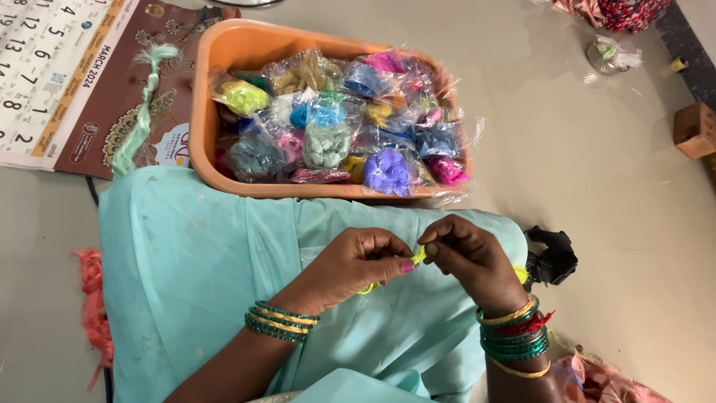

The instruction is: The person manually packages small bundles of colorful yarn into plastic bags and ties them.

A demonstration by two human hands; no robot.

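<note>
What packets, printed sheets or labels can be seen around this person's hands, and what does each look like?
Clear plastic packets: heaped in the orange tub ahead of the hands, each holding a tuft of coloured thread: purple, blue, pink, yellow-green.
Wall calendar: flat on the floor, top left; white grid page beside a brown ornamented panel.
Small clear packet: alone on the floor, top right, crumpled, greenish contents.

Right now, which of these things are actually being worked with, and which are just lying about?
In use:
left hand
right hand
yellow-green thread pinched between both

Lying about:
orange tub of bagged coloured threads
calendar
green braid
black clip
</note>
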